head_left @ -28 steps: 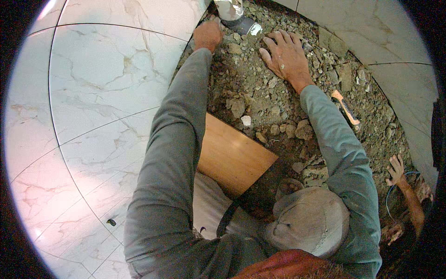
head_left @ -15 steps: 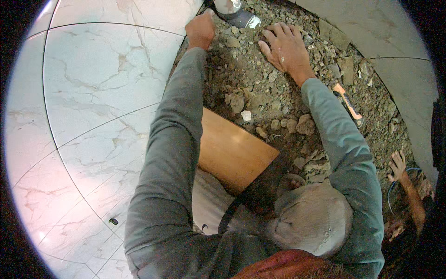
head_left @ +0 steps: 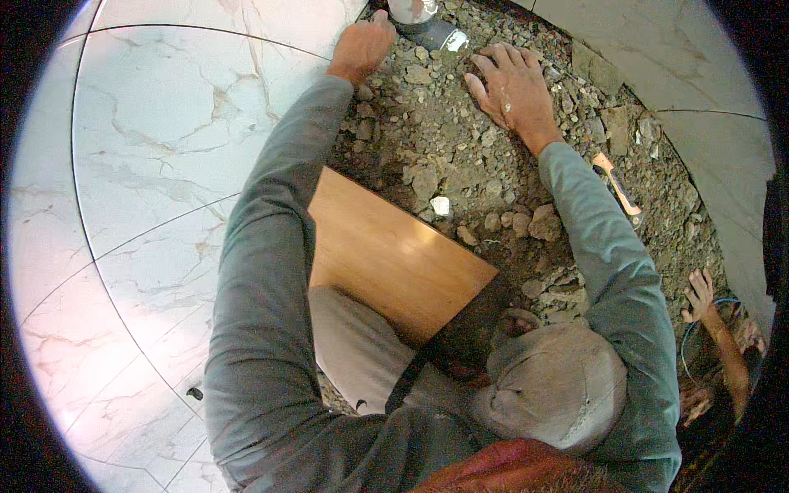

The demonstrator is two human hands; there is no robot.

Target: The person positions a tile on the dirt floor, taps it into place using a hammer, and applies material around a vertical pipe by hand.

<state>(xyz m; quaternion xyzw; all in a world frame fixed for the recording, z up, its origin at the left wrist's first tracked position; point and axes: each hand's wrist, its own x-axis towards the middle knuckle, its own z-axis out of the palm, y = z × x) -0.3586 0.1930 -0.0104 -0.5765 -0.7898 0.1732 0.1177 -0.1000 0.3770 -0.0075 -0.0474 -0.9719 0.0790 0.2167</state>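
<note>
Left hand (head_left: 364, 48): fingers curled in, at the edge of the glossy white marbled floor tiles (head_left: 189, 123), just beside the upright white pipe with a dark grey collar (head_left: 431, 34). I can't tell from here whether it grips anything. The pipe stands in loose grey-brown rubble (head_left: 444, 131) at the far end of the strip, partly cut off from view.

Right hand (head_left: 516, 92): open, palm down, fingers spread over the rubble, seemingly bearing weight.

Hazards, my judgement: stones could roll under that palm and pitch the person forward, knocking the pipe askew. Bare skin could be cut on broken chips, or knuckles scraped along the tile edge. The slim orange-and-black knife-like tool (head_left: 616, 185) lies near the right forearm; blade state unclear, so a careless backward sweep could catch it.
</note>
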